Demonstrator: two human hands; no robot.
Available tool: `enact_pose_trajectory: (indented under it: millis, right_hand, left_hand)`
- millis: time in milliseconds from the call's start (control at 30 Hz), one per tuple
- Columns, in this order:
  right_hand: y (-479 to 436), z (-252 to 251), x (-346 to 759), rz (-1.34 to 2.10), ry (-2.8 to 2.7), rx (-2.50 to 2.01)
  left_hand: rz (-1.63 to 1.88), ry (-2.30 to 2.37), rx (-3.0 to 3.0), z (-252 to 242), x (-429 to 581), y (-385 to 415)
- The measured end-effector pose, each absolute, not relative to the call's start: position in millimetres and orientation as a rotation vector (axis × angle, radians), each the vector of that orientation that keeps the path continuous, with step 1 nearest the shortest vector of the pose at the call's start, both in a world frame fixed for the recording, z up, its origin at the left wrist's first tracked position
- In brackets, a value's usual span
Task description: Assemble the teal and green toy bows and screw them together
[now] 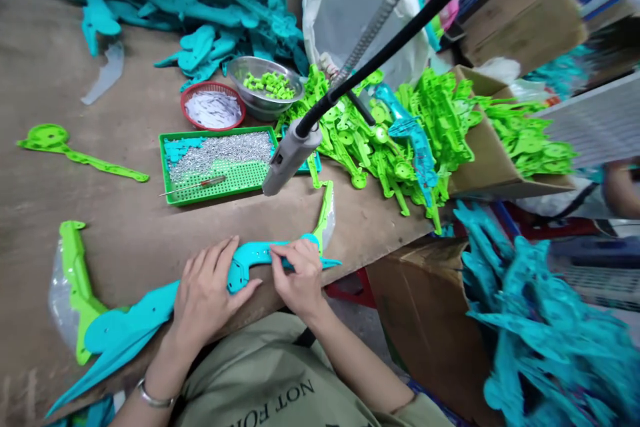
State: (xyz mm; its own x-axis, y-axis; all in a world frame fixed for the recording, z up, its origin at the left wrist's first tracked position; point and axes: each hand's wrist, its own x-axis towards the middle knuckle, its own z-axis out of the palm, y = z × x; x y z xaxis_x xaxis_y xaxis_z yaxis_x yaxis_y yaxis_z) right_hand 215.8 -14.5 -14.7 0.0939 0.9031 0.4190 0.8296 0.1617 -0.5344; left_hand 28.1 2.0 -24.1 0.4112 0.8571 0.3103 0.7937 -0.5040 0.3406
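Observation:
A turquoise plastic bow-shaped toy lies along the near table edge, with a lime-green limb and clear blade at either end. My left hand rests over its middle, fingers on the far side and thumb on the near side, holding it against the table. Over the curved section with small holes, my right hand has thumb and forefinger pinched together. Whatever is between those fingertips is too small to make out. Beyond the hands sits a green tray of small silver screws and turquoise pieces, with a screwdriver lying in it.
A red basket of white strips and a metal bowl of green pieces stand behind the tray. A screwdriver-like tool hangs over the table. Green parts heap at right; boxes flank the table. Another person's arm shows far right.

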Motion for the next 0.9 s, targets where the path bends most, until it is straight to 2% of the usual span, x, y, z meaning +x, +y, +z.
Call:
enact_pose_trajectory:
  millis: [267,400,467,633,833,900]
  right_hand:
    - [-15.6,-21.9,208.3,-0.005,-1.776,-1.718]
    - [-18.0,-11.2,220.2,0.250,-1.734,-1.614]
    - [-18.5,-5.9,236.8,0.416,-1.593,-1.542]
    - [-17.5,-3.2,300.4,0.472,-0.897,-1.656]
    - [-26.5,1.4,331.8,1.295,-0.651,-1.322]
    - [-28.9,1.7,330.1,1.423,-0.647,-1.265]
  left_hand:
    - [0.710,1.453,2.538,-25.4,27.6,2.1]
    - [0.556,1.361,2.576,-18.7,24.1,1.6]
    - [0.498,1.340,2.603,-17.3,22.6,1.9]
    - [0.545,1.315,2.733,-15.2,20.7,0.7]
    - [0.835,1.278,2.917,-4.5,20.7,-8.6]
    - [0.928,1.282,2.942,-1.7,21.1,-12.4]
